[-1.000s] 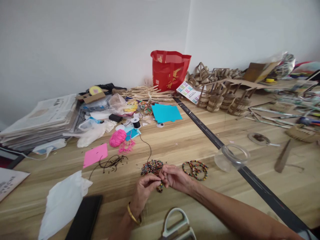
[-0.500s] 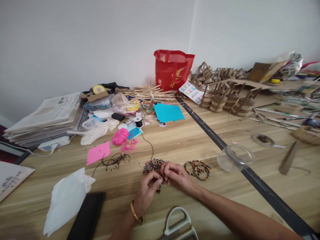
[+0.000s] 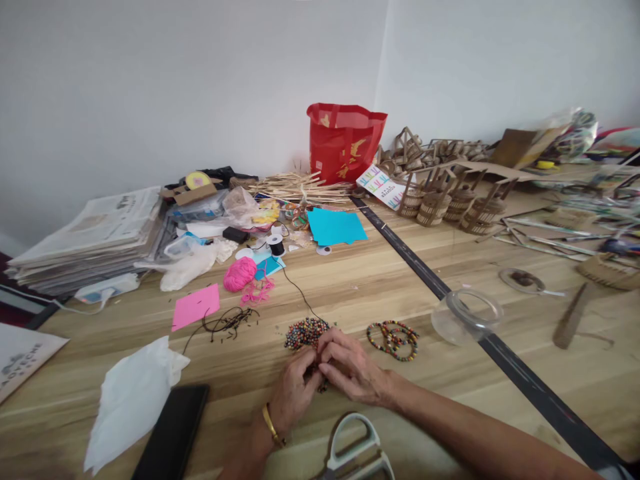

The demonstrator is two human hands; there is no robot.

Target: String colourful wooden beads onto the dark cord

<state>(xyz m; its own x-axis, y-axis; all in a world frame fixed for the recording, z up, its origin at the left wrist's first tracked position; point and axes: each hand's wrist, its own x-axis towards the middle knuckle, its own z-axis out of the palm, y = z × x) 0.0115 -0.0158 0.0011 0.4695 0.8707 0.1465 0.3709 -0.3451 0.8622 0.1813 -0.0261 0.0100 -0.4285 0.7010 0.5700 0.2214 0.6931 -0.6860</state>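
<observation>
My left hand (image 3: 293, 393) and my right hand (image 3: 350, 370) meet low on the wooden table (image 3: 360, 280), fingertips pinched together on a short strand of coloured beads (image 3: 320, 383) that is mostly hidden under them. Just beyond my fingers lies a heap of loose coloured beads (image 3: 305, 331). A thin black cord (image 3: 300, 293) runs from that heap back to a black spool (image 3: 275, 247). To the right of my right hand lie finished bead bracelets (image 3: 393, 339). A gold bangle sits on my left wrist.
Scissors (image 3: 355, 453) lie at the near edge; a black phone (image 3: 173, 437) and white tissue (image 3: 133, 397) sit left. A clear plastic cup (image 3: 465, 317) lies on its side right. Pink paper (image 3: 196, 307), pink yarn (image 3: 240, 273), newspapers (image 3: 93, 237), red bag (image 3: 345, 141).
Both hands have dropped toward the table and closed tighter over the bead strand, my right hand now lying over the left fingertips. The view shifted slightly.
</observation>
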